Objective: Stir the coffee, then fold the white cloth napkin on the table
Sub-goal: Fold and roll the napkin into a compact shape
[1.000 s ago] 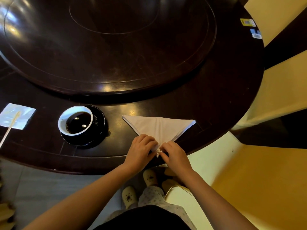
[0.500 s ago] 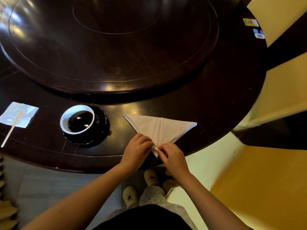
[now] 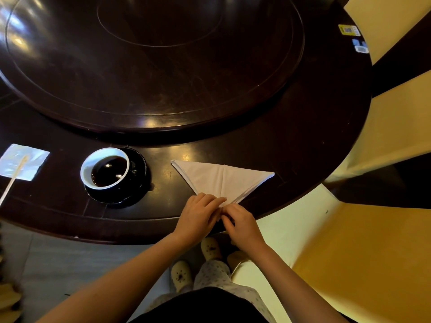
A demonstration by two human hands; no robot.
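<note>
— Dark round wooden table [image 3: 303,148], raised turntable [image 3: 151,66] filling the middle, yellow chair seats [image 3: 361,252] from 3 to 5 o'clock. Logged?
— Logged. Napkin?
— White cloth napkin [image 3: 221,178] lies flat near the table rim at about 6 o'clock. It is folded to a triangle: long edge toward 12, point toward the person, centre crease running 12 to 6. Layered edges show along the side facing 4 o'clock.
— Hands?
— Left hand [image 3: 198,215] comes in from 7 o'clock, fingers curled over the napkin's near point, gripping it. Right hand [image 3: 242,223] comes from 5 o'clock, fingertips pinching that same point. The two hands touch each other at the tip.
— Coffee?
— Cup [image 3: 88,166], white inside and dark outside, has dark coffee [image 3: 108,171] in it. It sits on a black saucer [image 3: 140,185] at 9 o'clock of the napkin, near but apart.
— Stirrer?
— Pale stir stick [image 3: 11,181] at far 9 o'clock, well apart from the cup. Its upper end rests on a shiny square sheet [image 3: 35,159]; its lower end runs off the frame edge.
— Anything else?
— Two stickers [image 3: 348,30] on the table edge at 2 o'clock, print too small to read. Below the rim are the person's slippers [image 3: 211,248] and patterned trousers [image 3: 214,273].
</note>
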